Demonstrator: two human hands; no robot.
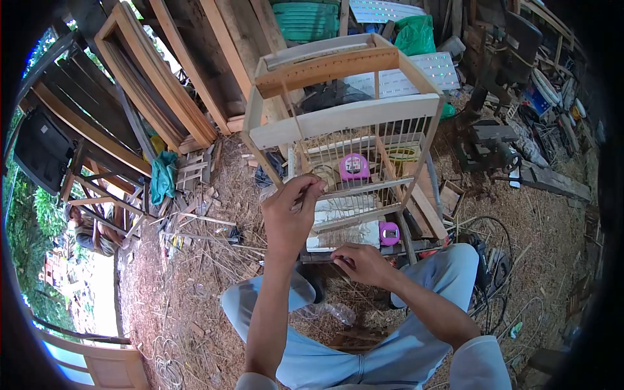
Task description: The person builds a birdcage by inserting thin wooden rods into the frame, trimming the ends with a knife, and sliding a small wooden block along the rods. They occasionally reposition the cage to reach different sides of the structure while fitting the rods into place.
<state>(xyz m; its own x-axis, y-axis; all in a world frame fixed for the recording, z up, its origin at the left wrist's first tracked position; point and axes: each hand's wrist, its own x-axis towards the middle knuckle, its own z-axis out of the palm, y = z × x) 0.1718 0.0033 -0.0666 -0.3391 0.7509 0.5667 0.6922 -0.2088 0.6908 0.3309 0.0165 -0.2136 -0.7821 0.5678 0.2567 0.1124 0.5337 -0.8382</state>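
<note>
A wooden cage frame [344,122] with thin upright rods stands in front of me, its left front part without rods. My left hand [292,208] is raised at the frame's left side, thumb and fingertips pinched on a thin rod [291,107] that slants up toward the top rail. Lower and to the right, my right hand [364,263] is held with curled fingers near the bench edge; what it holds, if anything, cannot be made out. One pink tape measure [354,168] shows behind the rods, and another pink tape [389,234] lies beside the white board [344,237].
Wooden window frames [153,78] lean at the upper left. A green cloth [162,179] hangs beside a chair. A person [97,234] is at the far left. Black cables [500,260] and tools lie on the right. Shavings cover the ground.
</note>
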